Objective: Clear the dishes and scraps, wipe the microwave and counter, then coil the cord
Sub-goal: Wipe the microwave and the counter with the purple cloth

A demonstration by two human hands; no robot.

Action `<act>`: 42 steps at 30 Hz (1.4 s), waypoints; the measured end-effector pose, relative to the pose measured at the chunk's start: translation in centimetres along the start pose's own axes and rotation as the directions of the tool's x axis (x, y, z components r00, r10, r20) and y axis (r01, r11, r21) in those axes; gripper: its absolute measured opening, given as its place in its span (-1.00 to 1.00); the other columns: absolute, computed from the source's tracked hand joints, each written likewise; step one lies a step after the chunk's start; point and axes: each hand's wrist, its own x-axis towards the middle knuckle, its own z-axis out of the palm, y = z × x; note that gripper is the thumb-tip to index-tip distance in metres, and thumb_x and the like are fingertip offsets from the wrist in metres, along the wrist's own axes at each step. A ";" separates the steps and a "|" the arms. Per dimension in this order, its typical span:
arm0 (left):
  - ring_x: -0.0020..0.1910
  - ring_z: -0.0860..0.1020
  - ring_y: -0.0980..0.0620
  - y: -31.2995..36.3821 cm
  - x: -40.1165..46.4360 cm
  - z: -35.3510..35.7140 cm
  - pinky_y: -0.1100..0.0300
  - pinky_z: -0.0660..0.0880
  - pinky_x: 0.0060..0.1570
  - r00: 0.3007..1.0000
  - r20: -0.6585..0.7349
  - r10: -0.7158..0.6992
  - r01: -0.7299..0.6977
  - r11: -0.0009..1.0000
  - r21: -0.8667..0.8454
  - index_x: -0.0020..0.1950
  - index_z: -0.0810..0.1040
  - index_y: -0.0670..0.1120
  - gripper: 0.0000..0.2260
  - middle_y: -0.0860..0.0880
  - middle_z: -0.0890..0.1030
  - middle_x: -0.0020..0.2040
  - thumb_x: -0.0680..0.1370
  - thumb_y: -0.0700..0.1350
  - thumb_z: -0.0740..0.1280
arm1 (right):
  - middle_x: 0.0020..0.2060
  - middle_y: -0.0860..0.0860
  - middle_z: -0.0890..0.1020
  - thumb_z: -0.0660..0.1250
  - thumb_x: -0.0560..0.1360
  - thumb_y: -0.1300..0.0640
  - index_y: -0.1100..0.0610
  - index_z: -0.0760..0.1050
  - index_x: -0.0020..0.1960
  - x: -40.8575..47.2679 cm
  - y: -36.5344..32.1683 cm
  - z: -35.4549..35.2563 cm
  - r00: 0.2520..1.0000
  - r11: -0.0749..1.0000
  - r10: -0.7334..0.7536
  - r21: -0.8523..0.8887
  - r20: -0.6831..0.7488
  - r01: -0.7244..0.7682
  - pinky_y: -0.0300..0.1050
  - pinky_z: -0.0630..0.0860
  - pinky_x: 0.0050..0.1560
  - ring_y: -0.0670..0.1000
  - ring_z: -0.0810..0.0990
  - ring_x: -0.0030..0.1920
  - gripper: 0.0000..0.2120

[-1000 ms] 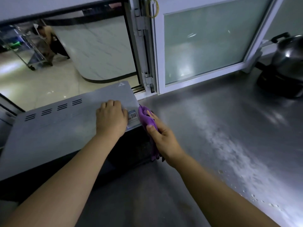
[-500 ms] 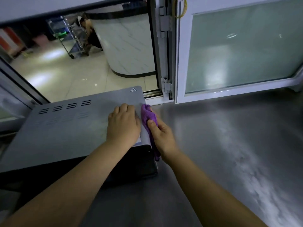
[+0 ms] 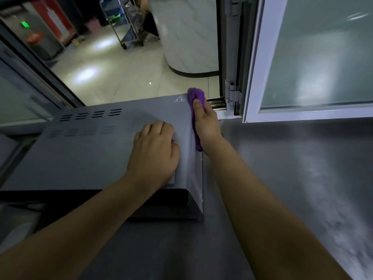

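The steel counter spreads wide and bare to the right of the microwave, which stands at the counter's left part with its back toward an open window; a white-framed frosted pane rises just beyond its rear right corner. The step in hand looks to be wiping the microwave's right side wall. The left hand lies flat on the top panel near the right edge, fingers relaxed and holding nothing, which steadies the casing; keeping that downward press firm should stop the box sliding as the cloth rubs. The right hand has its thumb and fingers curled round a bunched purple cloth, pressed against the upper rear of the side wall, just beside the hot-surface sticker. Long strokes along the wall, front to back, would probably clean best. Room is tight at the rear, where the cloth sits near the window track and hinge, so strokes should stop short of them; toward the front and right, the counter leaves free space for the elbow. The lower part of the side wall is hidden behind the wrist, so its state cannot be told. No cord or dishes show here.
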 end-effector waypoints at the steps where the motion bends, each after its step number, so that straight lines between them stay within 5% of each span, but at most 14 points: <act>1: -0.04 0.40 -0.08 0.0 0.0 0.0 0.13 0.23 -0.08 1.000 0.002 -0.005 0.005 1.000 -0.003 -0.03 0.46 -0.13 -0.80 -0.10 0.49 -0.03 0.46 -0.13 0.09 | 0.25 0.08 0.54 0.15 0.60 0.00 0.10 0.36 0.40 0.0 0.0 0.0 1.000 1.000 0.007 -0.014 0.003 -0.007 0.06 0.39 0.33 0.05 0.50 0.24 -0.60; 13: -0.01 0.42 -0.14 0.5 -0.3 -0.3 0.00 0.34 -0.01 1.000 0.006 -0.021 0.021 1.000 -0.019 0.01 0.48 -0.17 -0.86 -0.15 0.51 -0.01 0.48 -0.24 0.20 | 0.44 0.01 0.34 0.16 0.61 0.14 0.06 0.23 0.48 -11.2 2.5 -1.3 0.995 0.995 -0.101 -0.003 0.023 0.101 0.04 0.26 0.43 -0.03 0.29 0.43 -0.55; 23: 0.03 0.41 -0.16 1.0 -0.5 -0.7 -0.03 0.33 0.03 0.998 0.044 -0.045 0.045 0.999 -0.005 0.02 0.47 -0.17 -0.86 -0.16 0.51 0.02 0.49 -0.24 0.20 | 0.45 -0.14 0.25 0.19 0.59 0.19 0.05 0.20 0.48 -19.0 4.2 -2.7 0.988 0.990 -0.143 -0.012 0.064 0.144 -0.38 0.20 0.38 -0.26 0.20 0.43 -0.53; 26: 0.03 0.42 -0.18 1.0 -0.4 -0.6 -0.05 0.34 0.04 0.997 0.049 -0.052 0.051 0.999 0.011 0.04 0.47 -0.18 -0.85 -0.17 0.51 0.02 0.50 -0.25 0.20 | 0.43 -0.14 0.28 0.18 0.59 0.22 0.04 0.23 0.47 -17.6 4.5 -2.8 0.990 0.991 -0.130 0.007 0.058 0.130 -0.39 0.24 0.35 -0.24 0.24 0.41 -0.54; 33: -0.02 0.41 -0.14 0.7 -0.2 -0.2 -0.01 0.34 -0.01 0.998 0.046 -0.033 0.031 0.999 0.024 0.03 0.47 -0.18 -0.77 -0.15 0.51 0.00 0.47 -0.17 0.10 | 0.36 0.08 0.43 0.14 0.61 0.10 0.10 0.29 0.45 -9.7 5.0 -2.3 0.999 0.999 0.019 0.046 0.035 -0.020 0.07 0.33 0.39 0.03 0.39 0.37 -0.60; 42: -0.03 0.41 -0.10 0.4 0.0 0.0 0.02 0.33 -0.01 0.999 0.036 -0.023 0.023 1.000 0.000 0.03 0.47 -0.14 -0.75 -0.11 0.51 -0.01 0.46 -0.13 0.09 | 0.30 0.07 0.49 0.10 0.62 -0.03 0.05 0.30 0.44 -1.3 5.0 -2.0 0.998 0.998 0.053 -0.024 0.033 -0.052 -0.09 0.38 0.29 0.04 0.46 0.28 -0.59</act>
